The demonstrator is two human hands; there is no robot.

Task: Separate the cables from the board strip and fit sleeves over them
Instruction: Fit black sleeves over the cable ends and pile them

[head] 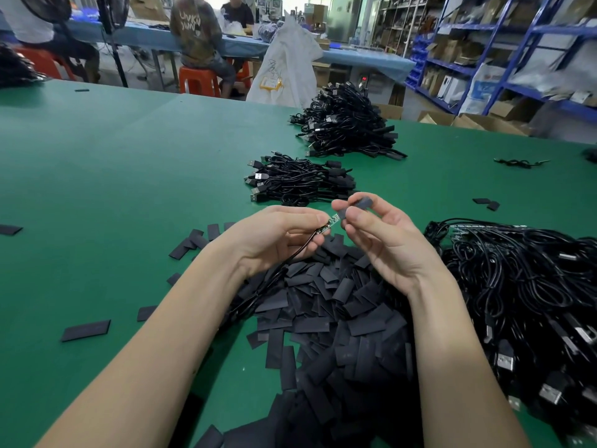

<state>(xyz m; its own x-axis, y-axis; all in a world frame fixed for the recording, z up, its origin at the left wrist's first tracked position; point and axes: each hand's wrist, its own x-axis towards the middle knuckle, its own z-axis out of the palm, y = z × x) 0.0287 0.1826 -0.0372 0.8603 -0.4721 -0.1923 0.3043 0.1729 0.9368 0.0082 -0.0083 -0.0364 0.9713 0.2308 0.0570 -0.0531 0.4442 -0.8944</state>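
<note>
Both hands meet at mid-frame, each pinching something small. Left hand (284,234) has thumb and fingers curled tight round a thin black cable (292,252) just behind its little green board (331,220), which pokes out past the fingertips toward the right. Right hand (378,236) pinches a short black sleeve (361,202) between thumb and forefinger, the other fingers loosely curled below; the sleeve's near end sits right at the tip of the board, touching or all but touching, I can't tell which. The cable trails down and left from the left palm, over the wrist side, toward the lower middle of the frame.

Under the arms the green table (97,176) fills most of the picture. Below and between the forearms lies a big heap of flat black sleeves (326,318), with strays scattered to the left. At the right edge a large tangle of black cables (517,286) with USB plugs spreads from mid-frame to the lower right corner; pale board strips show along its top. Above the hands, just beyond them, a smaller bundle (300,181) lies on the table, and farther up a taller pile (349,124). At upper centre a white bag (287,66) stands beyond the table. Blue shelves (517,43) fill the upper right, and people sit on red stools (197,80) at upper left.
</note>
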